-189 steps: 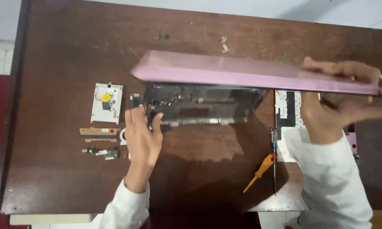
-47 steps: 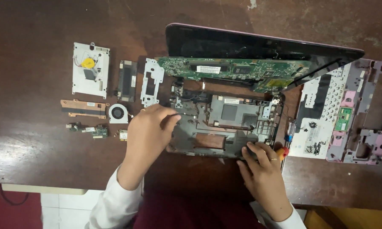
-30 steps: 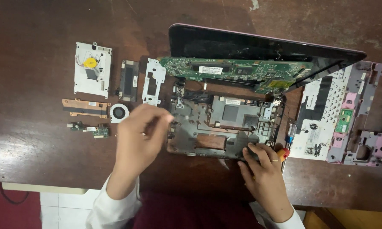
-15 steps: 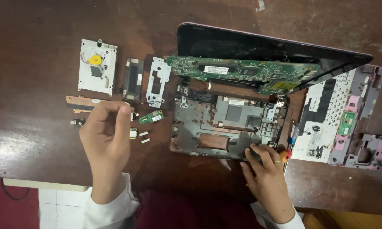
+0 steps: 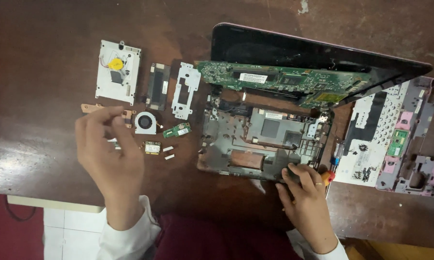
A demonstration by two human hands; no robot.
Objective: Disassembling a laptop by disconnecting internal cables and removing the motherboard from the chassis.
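My left hand (image 5: 108, 154) hovers over the small parts at the left, fingers curled near a copper heat pipe (image 5: 88, 108) and a round fan (image 5: 145, 122). Whether it pinches something small is unclear. My right hand (image 5: 304, 195) grips the front edge of the opened grey laptop base (image 5: 265, 142). A green motherboard (image 5: 284, 82) leans tilted against the dark screen lid (image 5: 284, 48) behind the base.
On the brown table (image 5: 43, 48) lie a white plate with a yellow disc (image 5: 118, 72), a dark plate (image 5: 157, 86), a white bracket (image 5: 186, 89) and two small cards (image 5: 177, 130). A keyboard underside (image 5: 371, 139), pink frame (image 5: 419, 144) and orange screwdriver (image 5: 328, 177) sit right.
My left hand has left the laptop base and moved left over the small parts. A small green card and tiny pieces now lie beside the fan. The right hand stays on the base's edge.
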